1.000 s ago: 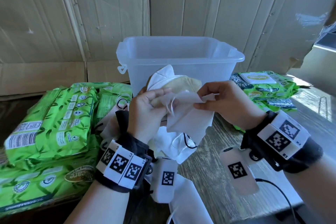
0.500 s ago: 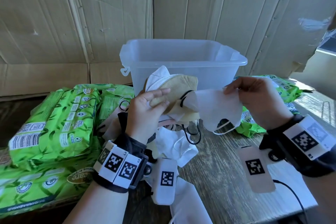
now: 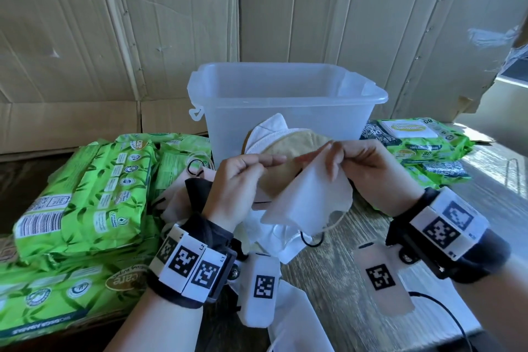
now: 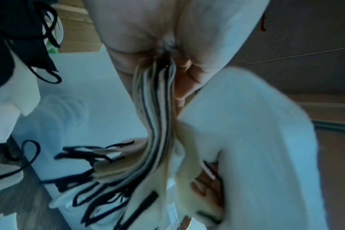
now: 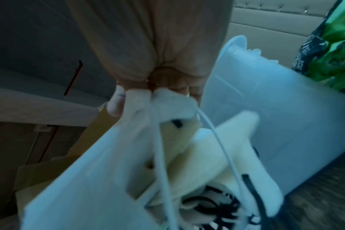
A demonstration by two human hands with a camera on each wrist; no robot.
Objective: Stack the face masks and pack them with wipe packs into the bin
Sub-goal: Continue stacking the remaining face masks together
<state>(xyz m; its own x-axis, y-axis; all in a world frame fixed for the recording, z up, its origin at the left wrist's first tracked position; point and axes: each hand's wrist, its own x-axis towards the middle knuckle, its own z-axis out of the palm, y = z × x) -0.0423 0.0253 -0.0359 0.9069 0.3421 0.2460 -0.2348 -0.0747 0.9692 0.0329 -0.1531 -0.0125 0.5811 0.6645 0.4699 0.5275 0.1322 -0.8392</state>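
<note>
My left hand (image 3: 243, 177) grips a stack of face masks (image 3: 288, 151), tan and white, in front of the clear plastic bin (image 3: 288, 100). In the left wrist view the stack's layered edges (image 4: 158, 124) show between thumb and fingers. My right hand (image 3: 360, 168) pinches the top edge of a white face mask (image 3: 311, 197) and holds it against the near side of the stack. The right wrist view shows that white mask (image 5: 100, 179) hanging from the pinch, ear loops dangling. More masks (image 3: 274, 234) lie on the table below. Green wipe packs (image 3: 85, 197) are piled at the left, others (image 3: 414, 140) at the right.
A cardboard wall (image 3: 143, 23) closes the back. The wooden table (image 3: 328, 294) carries a white tagged device (image 3: 261, 288) near my left wrist and a flat tagged card (image 3: 383, 280) with a black cable at the right. A white mask lies at the front edge (image 3: 297, 323).
My right hand has brought the white mask leftward from the right side back against the stack held in my left hand. The left hand has stayed in place.
</note>
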